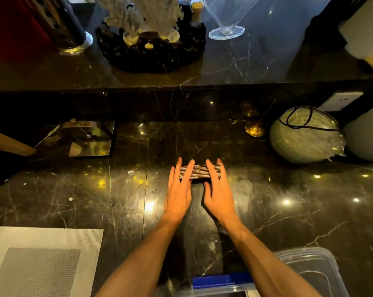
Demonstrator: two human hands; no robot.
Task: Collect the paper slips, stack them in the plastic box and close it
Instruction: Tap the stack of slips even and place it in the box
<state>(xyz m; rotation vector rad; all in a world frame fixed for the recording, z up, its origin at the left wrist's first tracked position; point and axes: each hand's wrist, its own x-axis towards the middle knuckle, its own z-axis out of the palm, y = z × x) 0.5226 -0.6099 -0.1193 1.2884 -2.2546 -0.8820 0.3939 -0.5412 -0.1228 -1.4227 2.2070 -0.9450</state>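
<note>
On the dark marble counter: both my hands lie flat, side by side, reaching away from me toward the backsplash.
Left hand (178,194): fingers straight and spread, palm down; the fingertips rest across the left part of the paper slips (199,170). It presses rather than grips; nothing is closed in it.
Right hand (218,195): the same pose, fingers extended over the right part of the slips, thumb tucked near the front edge of the pile. Flat, not curled around anything.
Paper slips: gathered in one neat striped bundle, lying crosswise under my fingertips, near the middle of the counter (117,189).
Plastic box (314,269): clear, at the lower right near my right forearm, well apart from the slips. Whether it holds anything I cannot tell.
Blue clip (222,279): on a clear plastic edge at the bottom of the view, between my forearms; whether this is the lid I cannot tell.
Placemat (41,260): grey woven, lower left.
Round wrapped ball (305,136): at the right, with a black cord over it.
Upper ledge: a coral ornament (147,24) and a clear glass stand (226,28).
</note>
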